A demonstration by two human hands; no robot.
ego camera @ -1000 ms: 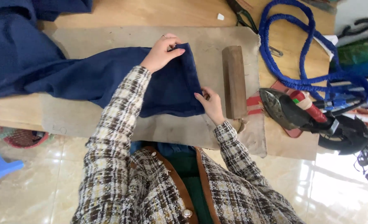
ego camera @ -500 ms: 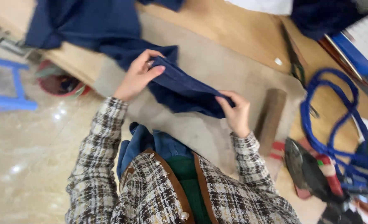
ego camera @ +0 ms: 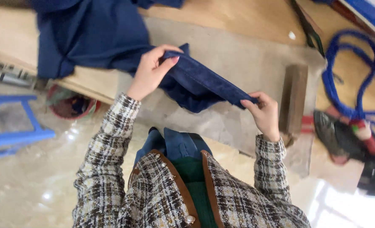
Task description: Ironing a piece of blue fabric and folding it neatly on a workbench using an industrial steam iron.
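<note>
Between the two hands: one navy blue garment [ego camera: 204, 82], its folded edge stretched taut and lifted off the grey pressing pad [ego camera: 246, 63]. Long axis of that edge runs from upper left to lower right, high end at the left hand [ego camera: 151, 71], low end at the right hand [ego camera: 261, 112]. Left hand: closed on the cloth, thumb and fingers pinching the upper end of the edge, checked tweed sleeve [ego camera: 107, 147] trailing down toward the body. Right hand: closed on the cloth, fingertips pinching the lower end, which points toward the wooden block [ego camera: 293, 99] just beyond that hand. Bulk of the garment: spread beyond and to the outer side of the left hand, lying across the pad and the wooden table [ego camera: 238, 17], with a loose fold sagging beneath the held edge between the hands. Wooden block: upright oblong, resting on the pad, just beside the right hand on its outer side, not touching it. Blue cord [ego camera: 344, 80]: looped on the table, farther out past the block. Black iron [ego camera: 344, 137]: blurred, lying on the table well past the right wrist. Blue stool [ego camera: 14, 131]: on the pale tiled floor, well apart from the left elbow. Red basin [ego camera: 71, 105]: on the floor under the table edge, near the left forearm.
</note>
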